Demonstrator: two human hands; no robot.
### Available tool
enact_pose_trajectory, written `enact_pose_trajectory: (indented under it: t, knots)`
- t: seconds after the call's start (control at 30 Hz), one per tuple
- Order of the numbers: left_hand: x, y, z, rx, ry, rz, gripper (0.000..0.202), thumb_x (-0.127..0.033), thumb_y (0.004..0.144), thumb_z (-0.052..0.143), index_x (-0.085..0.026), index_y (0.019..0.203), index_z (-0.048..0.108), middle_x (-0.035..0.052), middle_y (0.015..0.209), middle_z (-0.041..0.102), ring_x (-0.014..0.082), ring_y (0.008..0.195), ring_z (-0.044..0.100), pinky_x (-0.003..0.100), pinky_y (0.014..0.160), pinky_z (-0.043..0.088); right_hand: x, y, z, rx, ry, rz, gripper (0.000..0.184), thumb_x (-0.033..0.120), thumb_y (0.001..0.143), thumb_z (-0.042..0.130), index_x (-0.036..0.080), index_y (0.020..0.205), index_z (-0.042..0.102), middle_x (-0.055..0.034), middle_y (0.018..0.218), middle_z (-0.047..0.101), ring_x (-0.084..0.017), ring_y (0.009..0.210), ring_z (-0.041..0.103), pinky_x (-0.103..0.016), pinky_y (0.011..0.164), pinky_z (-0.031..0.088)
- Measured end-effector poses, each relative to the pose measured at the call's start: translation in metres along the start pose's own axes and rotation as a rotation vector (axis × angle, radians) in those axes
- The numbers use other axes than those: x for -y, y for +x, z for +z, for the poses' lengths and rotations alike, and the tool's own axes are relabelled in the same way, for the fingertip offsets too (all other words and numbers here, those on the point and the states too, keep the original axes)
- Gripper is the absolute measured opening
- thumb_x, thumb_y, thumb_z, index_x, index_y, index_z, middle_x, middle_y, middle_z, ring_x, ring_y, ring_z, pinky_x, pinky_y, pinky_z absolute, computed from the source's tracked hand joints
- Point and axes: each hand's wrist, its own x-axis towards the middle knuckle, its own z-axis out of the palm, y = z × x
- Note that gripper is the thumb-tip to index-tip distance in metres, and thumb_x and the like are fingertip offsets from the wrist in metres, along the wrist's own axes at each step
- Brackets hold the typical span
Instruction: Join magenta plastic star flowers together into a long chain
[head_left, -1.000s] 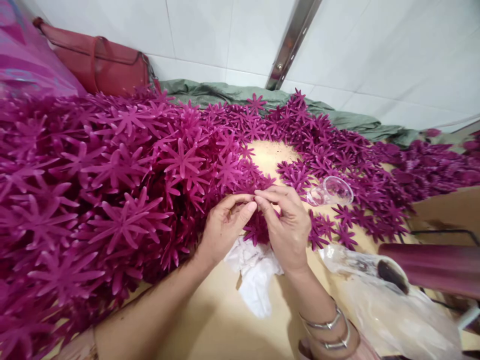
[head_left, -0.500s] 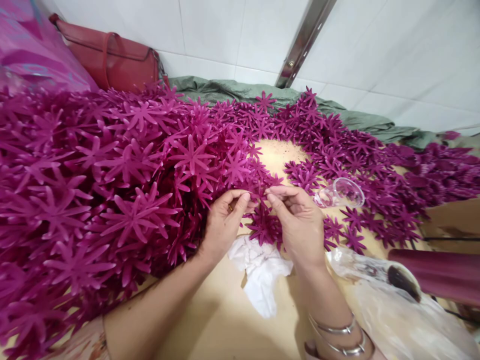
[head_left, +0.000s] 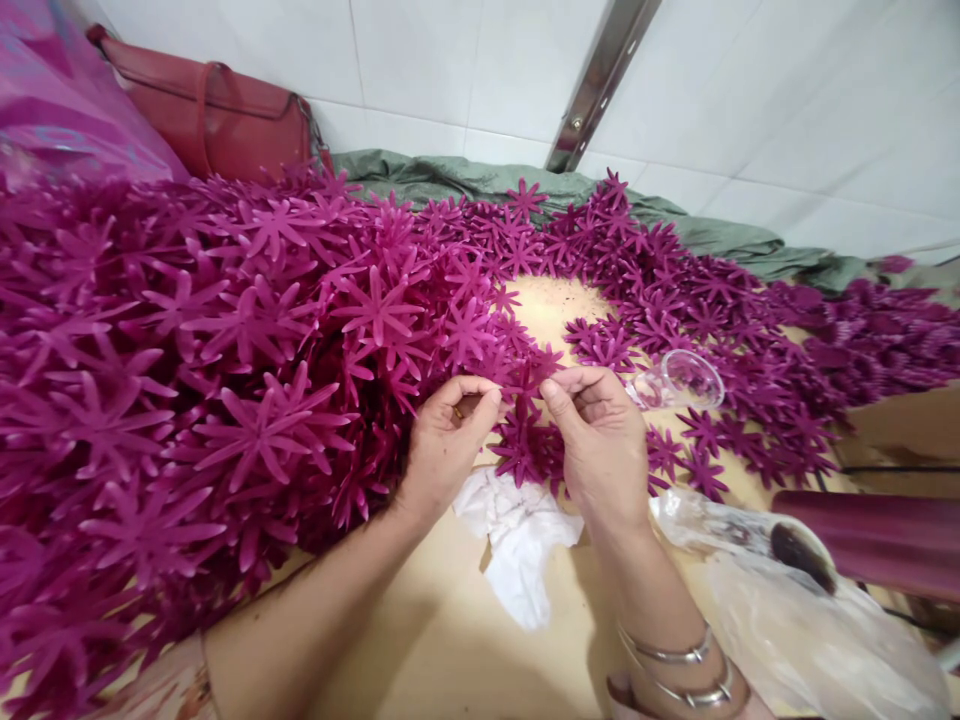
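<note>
Side by side over the table, my left hand (head_left: pixel 450 440) and my right hand (head_left: pixel 606 440) face each other with thumbs against forefingers. Between the fingertips is a magenta artificial flower piece (head_left: pixel 523 380), with narrow petals spread like a star. Each hand pinches a petal tip at one side of it; the tips are partly hidden. Just below lies a small cluster of the same flower pieces (head_left: pixel 525 450). A large heap of magenta flower pieces (head_left: pixel 259 420) rises beside my left hand.
A crumpled white tissue (head_left: pixel 521 545) lies below my hands. To the right are a clear plastic cup (head_left: pixel 691 382), a clear plastic bag (head_left: pixel 817 630) and a dark red roll (head_left: pixel 885 540). More flower pieces (head_left: pixel 705 290) stretch along the back; a red handbag (head_left: pixel 206 110) stands against the wall.
My right fingertips have moved slightly right, so the gap between the hands is wider and more of the flower piece shows. The whole view has shifted a little.
</note>
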Motion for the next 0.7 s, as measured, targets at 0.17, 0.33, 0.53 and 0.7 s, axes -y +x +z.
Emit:
enact_pose_trajectory:
  t: [0.17,0.33,0.53,0.7]
  knots:
    - [-0.001,-0.001,0.0,0.002,0.026,0.038,0.013,-0.028,0.084,0.072,-0.016,0.085,0.066,-0.0002,0.078,0.071,0.012,0.074,0.068,0.022,0.072,0.054,-0.006,0.002,0.001,-0.008,0.078,0.006,0.011,0.025,0.087,0.076,0.023,0.09,0.066,0.0032,0.082,0.061,-0.011,0.076,0.054,-0.024,0.072,0.045]
    - [-0.003,-0.003,-0.001,0.032,0.034,0.059,0.013,-0.028,0.085,0.072,-0.017,0.081,0.067,-0.0007,0.077,0.07,0.012,0.074,0.067,0.022,0.072,0.053,-0.007,0.002,0.001,-0.04,0.064,-0.046,0.012,0.021,0.086,0.075,0.024,0.093,0.066,0.0036,0.084,0.059,-0.011,0.077,0.053,-0.023,0.073,0.044]
    - [0.0,-0.001,-0.001,-0.001,0.033,0.046,0.017,-0.032,0.085,0.073,-0.017,0.082,0.066,-0.0009,0.077,0.07,0.0116,0.073,0.066,0.022,0.073,0.053,0.004,0.0,-0.001,0.035,-0.104,-0.011,0.016,0.037,0.093,0.07,0.025,0.104,0.07,0.0013,0.088,0.063,-0.014,0.08,0.057,-0.026,0.075,0.047]
    - [0.0,0.0,0.0,-0.026,0.013,0.019,0.018,-0.034,0.083,0.075,-0.018,0.083,0.066,-0.0014,0.075,0.069,0.0117,0.071,0.064,0.022,0.071,0.052,0.008,-0.003,-0.001,0.168,-0.158,-0.005,0.032,0.053,0.094,0.064,0.026,0.112,0.068,-0.0026,0.1,0.068,-0.018,0.093,0.064,-0.032,0.085,0.051]
